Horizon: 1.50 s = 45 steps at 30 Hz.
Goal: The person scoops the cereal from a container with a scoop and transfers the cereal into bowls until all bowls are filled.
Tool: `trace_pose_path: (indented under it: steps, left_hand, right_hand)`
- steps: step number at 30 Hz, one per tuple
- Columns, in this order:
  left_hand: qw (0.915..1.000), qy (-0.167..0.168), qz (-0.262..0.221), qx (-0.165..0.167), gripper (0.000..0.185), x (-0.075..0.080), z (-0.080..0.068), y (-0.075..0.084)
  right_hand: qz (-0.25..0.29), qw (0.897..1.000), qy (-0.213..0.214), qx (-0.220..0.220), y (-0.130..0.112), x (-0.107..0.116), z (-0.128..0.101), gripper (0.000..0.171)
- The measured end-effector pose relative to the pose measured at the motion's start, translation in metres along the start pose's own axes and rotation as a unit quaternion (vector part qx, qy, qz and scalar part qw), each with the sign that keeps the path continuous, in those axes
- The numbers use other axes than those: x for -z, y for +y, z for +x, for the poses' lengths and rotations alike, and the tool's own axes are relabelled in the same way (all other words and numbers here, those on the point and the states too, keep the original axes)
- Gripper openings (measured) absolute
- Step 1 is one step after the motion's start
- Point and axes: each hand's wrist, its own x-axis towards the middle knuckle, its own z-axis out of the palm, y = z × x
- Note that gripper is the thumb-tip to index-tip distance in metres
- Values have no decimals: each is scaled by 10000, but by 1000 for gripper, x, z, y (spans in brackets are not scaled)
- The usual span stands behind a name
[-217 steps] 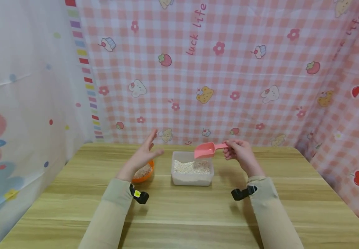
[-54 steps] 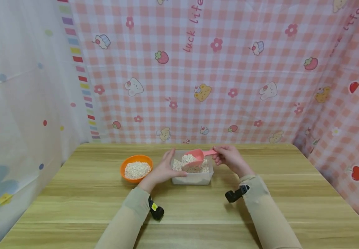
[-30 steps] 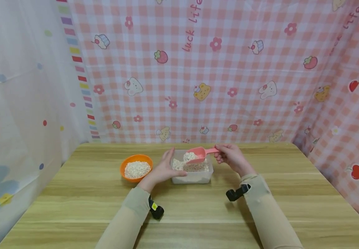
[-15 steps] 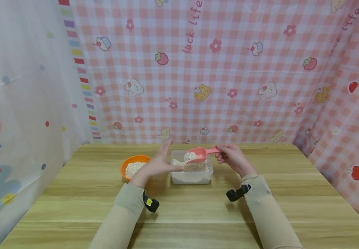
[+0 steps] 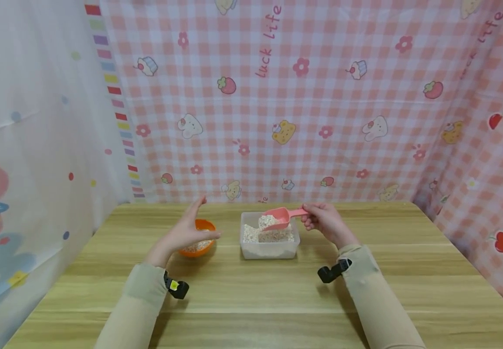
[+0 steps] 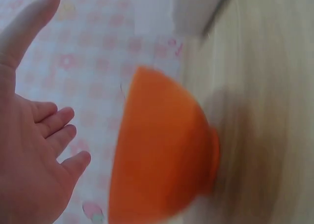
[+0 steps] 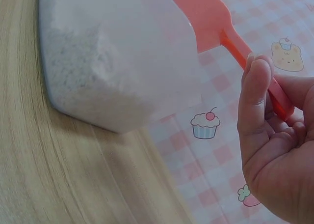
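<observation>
My right hand (image 5: 327, 224) pinches the handle of a pink scoop (image 5: 281, 216). The scoop carries a heap of pale flakes (image 5: 268, 221) and hangs over a translucent white tub (image 5: 269, 250) partly filled with the same flakes. In the right wrist view the thumb and fingers grip the scoop's handle (image 7: 234, 48). My left hand (image 5: 180, 235) hovers over the orange bowl (image 5: 199, 252), its thumb and fingers spread apart and holding nothing. The hand hides part of the bowl, which contains flakes. In the left wrist view the bowl (image 6: 159, 150) stands apart from the open palm.
Everything stands on a wood-grain table (image 5: 251, 300). A pink checked cloth (image 5: 251, 97) hangs behind the table's far edge, and a white patterned cloth (image 5: 37, 97) hangs at the left. The bowl sits to the left of the tub.
My left hand has let go of the tub's left side and moved left over the bowl. Earlier, the right hand lifted the scoop slightly with flakes in it; it now stays nearly still.
</observation>
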Motion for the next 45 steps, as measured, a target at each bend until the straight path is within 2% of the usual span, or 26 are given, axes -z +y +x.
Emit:
trace_pose_path:
  steps: [8, 17, 25, 35, 45]
  left_hand:
    - [9996, -152, -243, -23, 112, 12, -23, -35]
    - [9975, -336, -541, 313, 108, 15, -31, -57]
    - [9937, -379, -1014, 290, 104, 14, -36, -68]
    - [9913, -439, -1226, 175, 108, 13, -36, -77]
    - [9848, -511, -1621, 358, 109, 10, -36, -83]
  right_hand:
    - [-58, 10000, -21, -58, 2, 0, 1, 23]
    - [-153, 9997, 82, -164, 3, -1, 0, 35]
    - [-100, 9998, 73, -149, 4, -1, 1, 30]
    - [-80, 9999, 59, -102, 1, -1, 2, 22]
    - [-88, 9999, 96, -79, 0, 0, 0, 23]
